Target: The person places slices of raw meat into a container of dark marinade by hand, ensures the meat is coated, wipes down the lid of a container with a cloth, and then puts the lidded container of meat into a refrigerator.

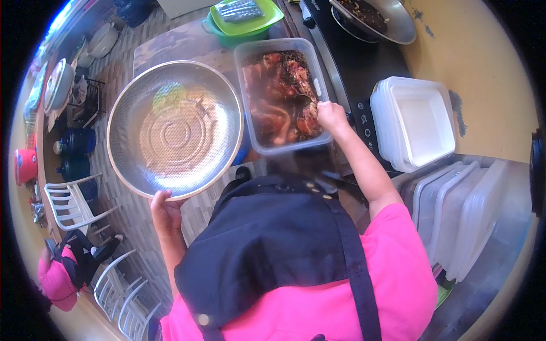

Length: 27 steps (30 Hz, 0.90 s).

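Observation:
My left hand grips the near rim of a wide, round metal pan with a honeycomb-textured inside and ringed base. The pan is tilted towards me and has nothing in it but reflections. To its right stands a translucent plastic food container with raw-looking pieces of meat in dark, seasoned liquid. My right hand is closed at the container's right side, around a thin utensil. The utensil's curved end dips among the meat, so its full shape is hidden.
A black cooktop bears a metal wok with dark residue. Stacked white containers and upright plastic lids stand at right. Green tubs sit beyond the meat. White chairs and a seated person are at left.

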Each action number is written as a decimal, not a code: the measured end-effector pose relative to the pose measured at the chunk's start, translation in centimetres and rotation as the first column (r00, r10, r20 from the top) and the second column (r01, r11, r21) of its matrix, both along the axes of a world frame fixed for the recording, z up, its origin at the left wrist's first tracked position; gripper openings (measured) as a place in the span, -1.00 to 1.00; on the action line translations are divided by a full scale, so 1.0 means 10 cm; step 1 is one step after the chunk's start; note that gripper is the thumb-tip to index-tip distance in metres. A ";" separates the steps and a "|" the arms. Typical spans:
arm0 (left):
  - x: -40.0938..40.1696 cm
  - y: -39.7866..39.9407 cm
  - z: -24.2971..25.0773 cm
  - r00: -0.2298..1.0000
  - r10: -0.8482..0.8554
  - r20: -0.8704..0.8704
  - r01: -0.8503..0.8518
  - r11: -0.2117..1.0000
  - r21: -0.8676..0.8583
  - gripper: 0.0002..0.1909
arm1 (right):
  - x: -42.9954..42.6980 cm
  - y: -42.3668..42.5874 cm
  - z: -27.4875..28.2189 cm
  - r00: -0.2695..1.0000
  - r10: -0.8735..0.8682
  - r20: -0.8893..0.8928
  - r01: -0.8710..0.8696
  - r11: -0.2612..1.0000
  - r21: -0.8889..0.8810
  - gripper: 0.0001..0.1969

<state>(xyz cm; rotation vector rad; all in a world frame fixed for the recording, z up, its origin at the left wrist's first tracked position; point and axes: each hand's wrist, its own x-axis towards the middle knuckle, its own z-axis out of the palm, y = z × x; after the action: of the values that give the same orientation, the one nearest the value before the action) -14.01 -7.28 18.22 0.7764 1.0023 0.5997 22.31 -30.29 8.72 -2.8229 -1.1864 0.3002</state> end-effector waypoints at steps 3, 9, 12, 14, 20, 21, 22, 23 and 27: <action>0.01 -0.02 0.01 1.000 0.014 0.004 -0.014 1.000 0.010 -0.49 | -0.02 -0.01 0.04 1.000 -0.008 0.016 0.007 0.999 0.047 -0.85; -0.01 -0.01 0.01 1.000 -0.004 0.008 0.005 1.000 -0.022 -0.50 | -0.46 0.22 -0.05 0.961 0.218 0.170 -0.223 0.975 0.013 -0.89; 0.00 0.00 0.01 1.000 0.007 0.005 -0.007 1.000 0.002 -0.52 | -0.68 0.35 -0.20 0.966 0.255 0.035 -0.256 0.966 0.030 -0.85; -0.01 0.00 0.01 1.000 0.025 0.000 -0.025 1.000 -0.015 -0.52 | -0.76 0.42 -0.09 0.949 0.284 -0.133 -0.281 0.959 0.045 -0.72; 0.03 0.02 0.01 0.999 -0.036 0.019 0.037 0.999 -0.009 -0.52 | -0.68 0.45 -0.07 0.962 0.168 -0.217 -0.179 0.983 -0.031 -0.63; 0.02 0.02 0.00 0.999 -0.033 0.021 0.033 0.999 -0.010 -0.52 | -0.64 0.45 -0.02 0.961 0.171 -0.215 -0.182 0.983 -0.032 -0.63; 0.00 0.01 0.01 1.000 -0.012 0.003 0.012 1.000 -0.018 -0.52 | -0.59 0.45 0.07 0.961 0.114 -0.253 -0.133 0.989 -0.059 -0.73; -0.02 0.00 0.01 1.000 0.009 -0.015 -0.009 1.000 -0.026 -0.51 | -0.53 0.43 0.12 0.956 0.056 -0.289 -0.085 0.992 -0.088 -0.82; -0.01 -0.01 0.03 1.000 0.007 -0.002 -0.007 1.000 -0.010 -0.49 | -0.38 0.25 0.01 0.992 0.021 -0.123 -0.024 0.999 -0.027 -0.86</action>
<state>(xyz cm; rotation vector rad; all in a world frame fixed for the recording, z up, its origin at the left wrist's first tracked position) -14.14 -7.39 18.49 0.7650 1.0094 0.5991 18.53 -27.76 8.85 -2.7703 -1.1985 0.4888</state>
